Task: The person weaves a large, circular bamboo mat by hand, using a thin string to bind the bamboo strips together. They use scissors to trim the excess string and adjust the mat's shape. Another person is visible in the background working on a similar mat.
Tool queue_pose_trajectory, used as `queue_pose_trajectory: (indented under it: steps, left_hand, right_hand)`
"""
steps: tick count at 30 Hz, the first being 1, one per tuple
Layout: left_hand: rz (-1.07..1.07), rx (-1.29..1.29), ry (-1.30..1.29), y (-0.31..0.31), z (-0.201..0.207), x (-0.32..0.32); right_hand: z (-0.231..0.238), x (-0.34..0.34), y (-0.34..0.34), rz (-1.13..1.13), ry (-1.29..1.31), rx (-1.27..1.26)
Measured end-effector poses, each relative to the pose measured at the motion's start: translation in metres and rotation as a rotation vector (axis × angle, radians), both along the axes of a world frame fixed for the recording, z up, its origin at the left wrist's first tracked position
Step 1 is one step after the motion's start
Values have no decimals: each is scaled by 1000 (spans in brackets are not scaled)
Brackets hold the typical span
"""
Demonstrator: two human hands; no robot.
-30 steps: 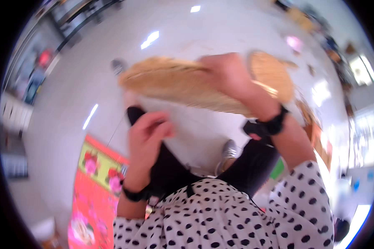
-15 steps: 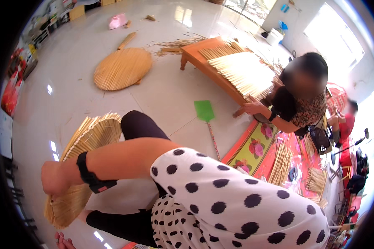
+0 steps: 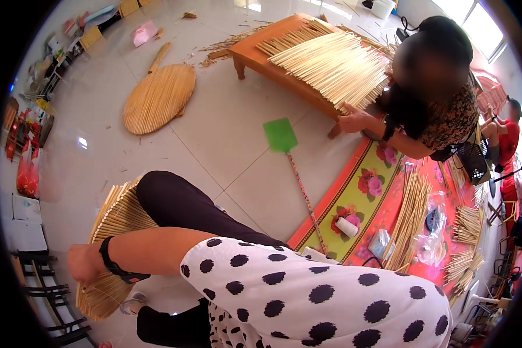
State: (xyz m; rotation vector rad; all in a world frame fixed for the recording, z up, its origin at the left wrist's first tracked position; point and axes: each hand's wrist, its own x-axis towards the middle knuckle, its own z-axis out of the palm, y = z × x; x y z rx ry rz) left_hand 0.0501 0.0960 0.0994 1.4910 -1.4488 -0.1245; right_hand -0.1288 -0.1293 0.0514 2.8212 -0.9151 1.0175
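Across the left side reaches my right arm, with a dark band on the wrist. My right hand (image 3: 86, 264) is closed against a round mat of pale plant stalks (image 3: 101, 298), which stands tilted beside my legs. What the fingers hold is hidden by the fist. A light row of stitching crosses the mat's upper part, and the dark-clad knee covers some of it. Of my left hand (image 3: 105, 345), only a sliver of fingertips shows at the lower edge, so its grip is hidden.
A co-worker's hand (image 3: 356, 119) rests at a stalk mat (image 3: 336, 64) on a low wooden table (image 3: 272, 55). A round stalk mat (image 3: 159, 98) and a green fly swatter (image 3: 281, 135) lie on the floor. Stalk bundles (image 3: 409, 214) and a thread spool (image 3: 347, 227) lie on the flowered sheet (image 3: 330, 255).
The view has shifted, showing more of the flowered sheet and the spool. My right fist stays at the mat. My left fingers have nearly left the lower edge.
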Motion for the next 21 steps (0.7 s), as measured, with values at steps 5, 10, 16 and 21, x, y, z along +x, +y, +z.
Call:
queue_pose_trajectory:
  steps: [5,10,16,21]
  left_hand:
    - [-38,50,-238,3,44,-22]
    - [6,210,-67,-18,18,50]
    - [-21,298,-132,-27,23,26]
    - [-142,101,-11,-55,6,30]
  right_hand:
    - [4,-16,-2,-63,-108,-37]
    - [-10,6,-9,-25,-194,-33]
    - [-28,17,-52,-8,-111,130]
    - [14,-12,-28,-42,19,95]
